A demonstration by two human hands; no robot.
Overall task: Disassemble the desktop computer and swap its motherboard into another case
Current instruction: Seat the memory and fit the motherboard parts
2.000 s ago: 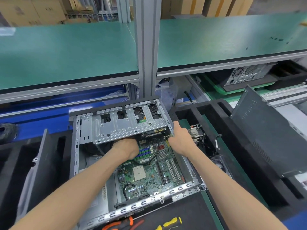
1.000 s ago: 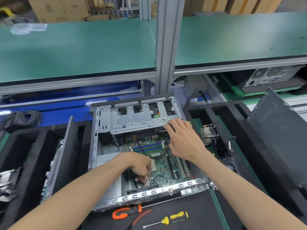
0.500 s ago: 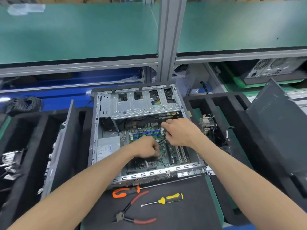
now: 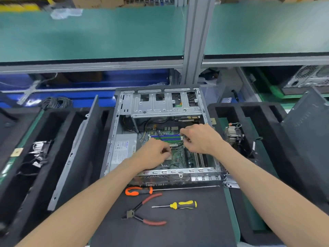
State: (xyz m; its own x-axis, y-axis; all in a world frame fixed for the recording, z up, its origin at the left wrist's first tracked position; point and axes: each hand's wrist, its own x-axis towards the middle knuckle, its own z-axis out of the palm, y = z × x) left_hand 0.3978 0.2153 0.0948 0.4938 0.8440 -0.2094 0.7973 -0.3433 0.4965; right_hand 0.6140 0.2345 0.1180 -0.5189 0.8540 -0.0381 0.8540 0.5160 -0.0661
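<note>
Both hands are down inside the open computer case at the middle of the bench, over the green motherboard. Left hand has fingers curled, pinching something small I cannot make out; right hand has fingertips bunched on a black cable.

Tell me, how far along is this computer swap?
Early to middle. Done: the case lies open, its side panel set aside to the left, and a cooler sits in the foam tray on the right. In hand: both hands, left hand and right hand, work at cables over the motherboard. Left: the board is still inside, and the screwdrivers lie unused.
</note>
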